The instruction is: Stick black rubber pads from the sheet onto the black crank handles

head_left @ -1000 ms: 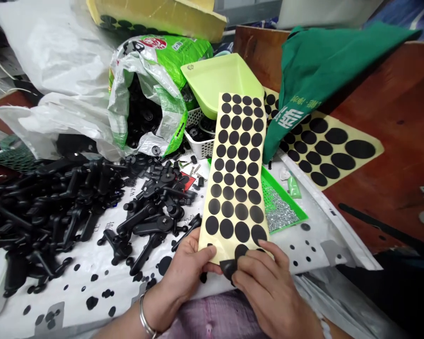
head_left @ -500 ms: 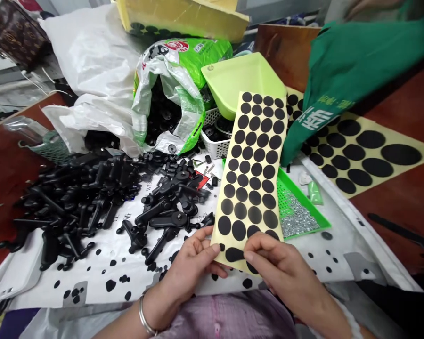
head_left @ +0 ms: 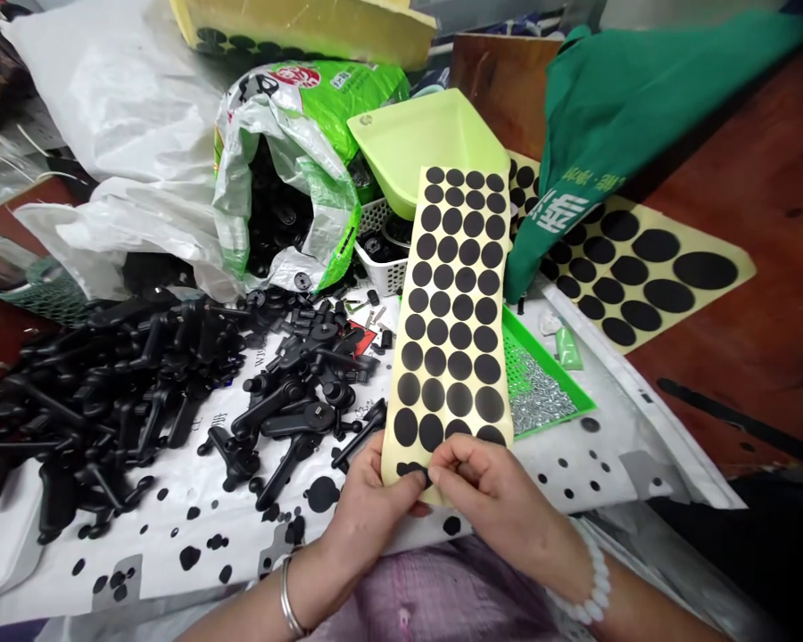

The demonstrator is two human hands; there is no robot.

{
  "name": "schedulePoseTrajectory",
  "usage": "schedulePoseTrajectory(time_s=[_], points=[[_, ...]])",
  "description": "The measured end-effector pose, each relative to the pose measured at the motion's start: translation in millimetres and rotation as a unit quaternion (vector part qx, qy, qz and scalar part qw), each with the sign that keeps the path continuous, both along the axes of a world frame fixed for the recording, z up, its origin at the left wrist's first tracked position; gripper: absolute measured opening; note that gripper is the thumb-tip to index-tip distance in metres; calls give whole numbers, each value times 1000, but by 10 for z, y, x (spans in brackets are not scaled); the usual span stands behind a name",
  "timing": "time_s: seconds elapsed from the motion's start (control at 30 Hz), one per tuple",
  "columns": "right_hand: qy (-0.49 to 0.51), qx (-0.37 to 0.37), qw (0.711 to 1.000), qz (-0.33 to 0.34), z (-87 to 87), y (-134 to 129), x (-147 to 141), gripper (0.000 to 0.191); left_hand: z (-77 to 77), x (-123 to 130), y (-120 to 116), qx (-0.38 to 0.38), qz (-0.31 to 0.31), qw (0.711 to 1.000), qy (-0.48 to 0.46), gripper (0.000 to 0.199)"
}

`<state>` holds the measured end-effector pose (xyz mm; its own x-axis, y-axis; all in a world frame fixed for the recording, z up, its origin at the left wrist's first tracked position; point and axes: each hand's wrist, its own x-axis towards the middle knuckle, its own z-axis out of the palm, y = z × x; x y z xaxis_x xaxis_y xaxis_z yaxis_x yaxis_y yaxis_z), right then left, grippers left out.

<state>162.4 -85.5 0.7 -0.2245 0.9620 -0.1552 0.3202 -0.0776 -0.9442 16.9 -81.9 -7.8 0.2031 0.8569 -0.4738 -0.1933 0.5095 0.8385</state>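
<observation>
A long cream sheet of round black stickers (head_left: 447,303) stands tilted up in front of me, its lower end in my hands. My left hand (head_left: 368,504) grips the bottom left corner, with the thumb on top and the fingers behind. On the lowest row, my right hand (head_left: 495,495) pinches with thumb and forefinger at the edge of a black round sticker (head_left: 411,471). That sticker is partly covered by my left thumb, and my fingers hide part of the row. Black plastic arm-like parts (head_left: 294,410) lie loose to the left of the sheet.
A big heap of black parts (head_left: 107,383) covers the table's left. Behind stand an open green-white bag (head_left: 281,196), a white basket (head_left: 388,275) and a light green scoop (head_left: 434,134). Right are a green tray of small metal pieces (head_left: 542,392), more sticker sheets (head_left: 649,276) and a green cloth (head_left: 616,116).
My view has shifted right, so everything sits further left. My right fingers have moved closer to my left thumb along the bottom row of the sheet. Both hands stay at the sheet.
</observation>
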Motion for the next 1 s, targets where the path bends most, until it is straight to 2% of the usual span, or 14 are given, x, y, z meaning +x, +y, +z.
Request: schedulePoseTrajectory(time_s=[0.13, 0.2, 0.37, 0.47, 0.6, 0.8, 0.93, 1.0], points=[[-88, 173, 981, 17, -25, -111, -43, 22, -18, 35, -20, 53, 20, 998, 14, 23], [-111, 230, 967, 28, -52, -163, -36, 23, -8, 20, -29, 61, 16, 998, -1, 25], [-173, 337, 924, 44, -155, -228, -4, 22, 57, -40, 4, -14, -17, 997, -73, 22], [-212, 391, 894, 46, -215, -242, -14, 23, 77, -24, 47, -38, -20, 997, -66, 22], [-215, 411, 884, 54, -264, -251, -18, 22, 63, 9, 88, -41, -25, 998, -36, 31], [-216, 424, 878, 46, -269, -238, 16, 23, 40, -38, 121, -42, -60, 996, -43, 37], [-212, 419, 879, 78, -219, -237, 15, 27, 45, -38, 138, -34, -46, 998, -5, 28], [-207, 422, 877, 102, -188, -244, 15, 29, 38, -34, 145, -24, -41, 999, -15, 22]])
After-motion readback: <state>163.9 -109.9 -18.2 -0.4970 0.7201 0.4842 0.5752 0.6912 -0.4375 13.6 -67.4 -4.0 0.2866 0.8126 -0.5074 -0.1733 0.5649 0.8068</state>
